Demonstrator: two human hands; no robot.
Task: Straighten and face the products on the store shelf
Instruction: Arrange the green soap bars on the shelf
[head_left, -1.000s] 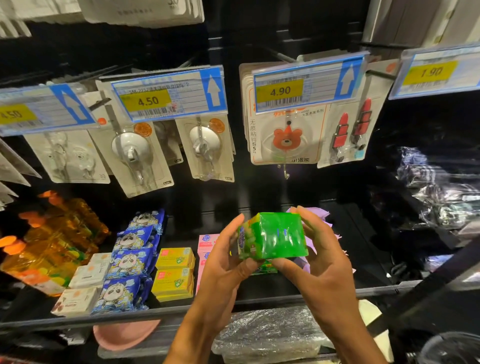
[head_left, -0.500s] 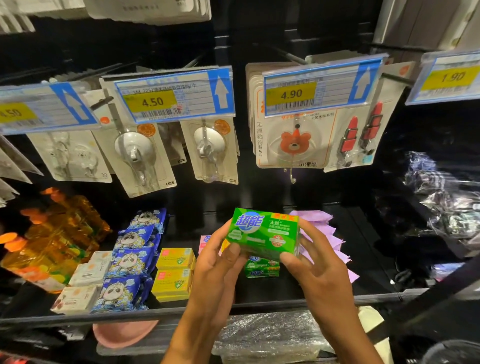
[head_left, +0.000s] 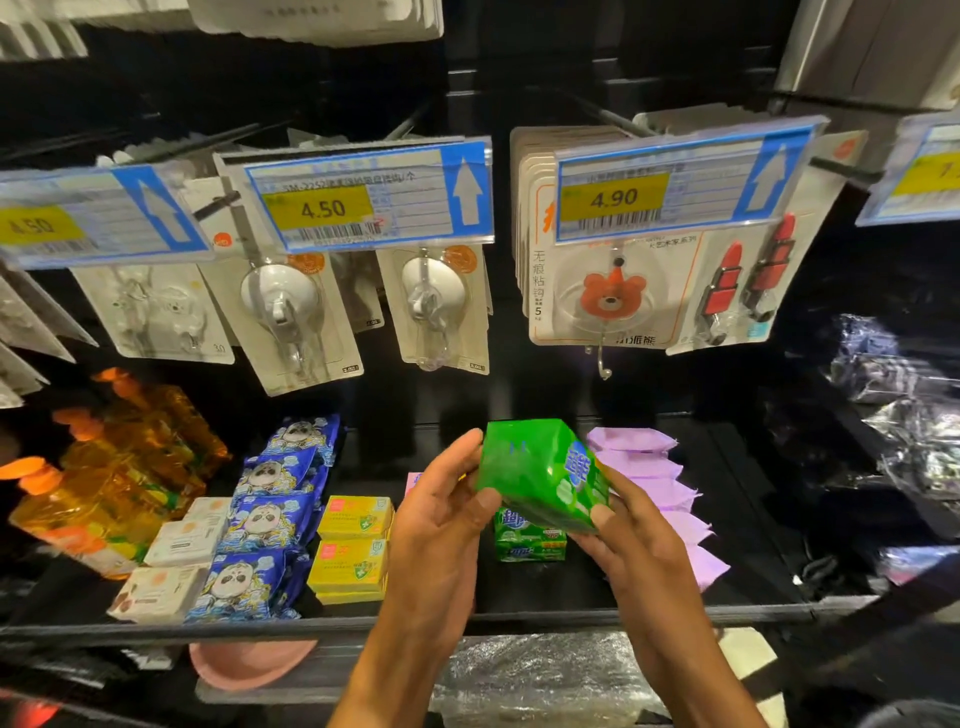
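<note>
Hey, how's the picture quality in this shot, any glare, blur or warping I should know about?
Head view: the green soap pack is motion-smeared with a white sheen, its print hard to read; head view, the 4.90 price tag reads sharply, the far-left price tag is blurred; head view, the back panel is near black and the far-right price tag leans outward, likely wide-lens distortion.

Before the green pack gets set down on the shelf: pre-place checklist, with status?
1. Grip: left hand and right hand both hold the green soap pack: ok.
2. Facing: its label is turned to the right and the pack is tilted: not ok.
3. Landing spot: green stack on the shelf sits just below it: ok.
4. Stack squared: held pack covers its rear: cannot tell.
5. Side room toward yellow boxes and purple packets: hands hide the gaps: cannot tell.
</note>
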